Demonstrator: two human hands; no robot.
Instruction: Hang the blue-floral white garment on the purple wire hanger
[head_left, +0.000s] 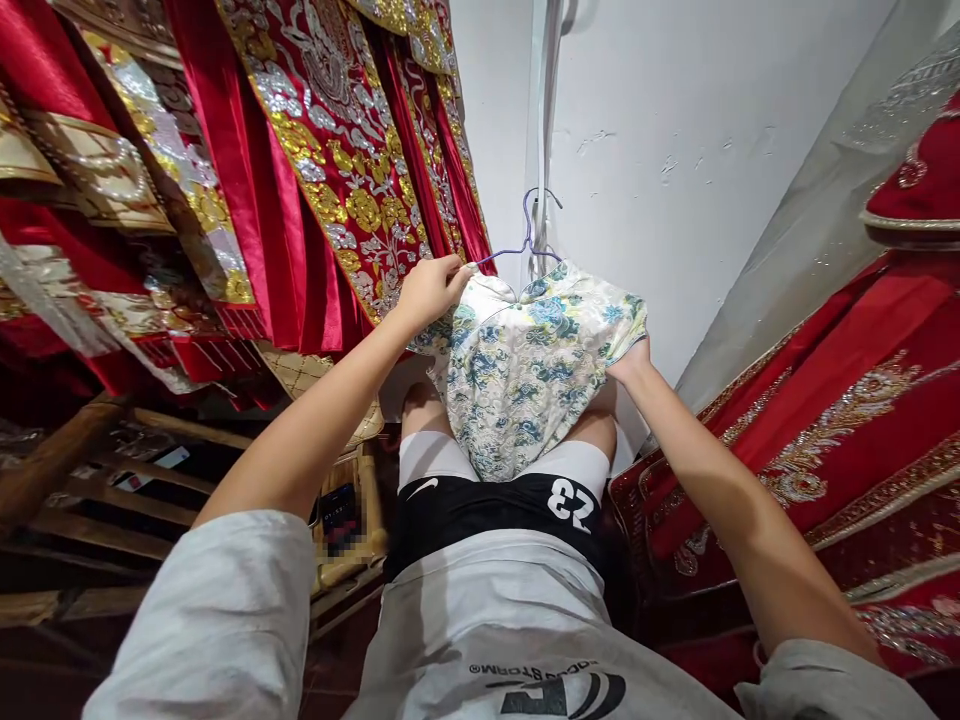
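A white floral dress [517, 380] with blue, green and yellow flowers hangs on a purple hanger [527, 225], spread out over my lap. My left hand [433, 292] pinches its shoulder beside the neckline, close to the hanger's arm. At the opposite sleeve, my right hand [630, 362] is partly inside or behind the sleeve opening, and its fingers are hidden by the cloth. The hanger's hook points up and away from me, in front of a pale vertical pole.
Red embroidered garments [337, 150] hang on the left, and more red garments [825, 440] on the right. A white wall [660, 130] stands ahead. Bamboo furniture [112, 500] is at lower left, with a phone [337, 505] lying on a bamboo seat.
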